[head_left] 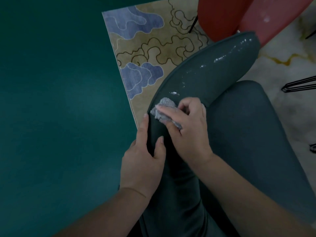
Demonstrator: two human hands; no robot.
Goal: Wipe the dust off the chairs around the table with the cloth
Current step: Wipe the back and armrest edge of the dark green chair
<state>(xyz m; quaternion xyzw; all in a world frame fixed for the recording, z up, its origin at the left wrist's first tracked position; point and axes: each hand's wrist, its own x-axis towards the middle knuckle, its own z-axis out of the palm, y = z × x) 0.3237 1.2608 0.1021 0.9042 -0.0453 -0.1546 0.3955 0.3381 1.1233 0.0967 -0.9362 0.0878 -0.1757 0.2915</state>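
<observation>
A dark grey-green upholstered chair (242, 127) fills the lower right, its curved backrest rim arching up toward the top right. White dust specks lie along the rim's upper part. My right hand (189, 127) holds a crumpled grey cloth (163, 111) and presses it onto the rim's left end. My left hand (143, 158) grips the rim's edge just below the cloth, thumb on the inner side and fingers on the outer side.
A dark teal table top (56, 100) covers the left half. Under it lies a beige rug (153, 47) with blue cloud shapes. A red chair (227, 16) stands at the top right. Black wire legs (299, 85) stand on the marble floor at the right.
</observation>
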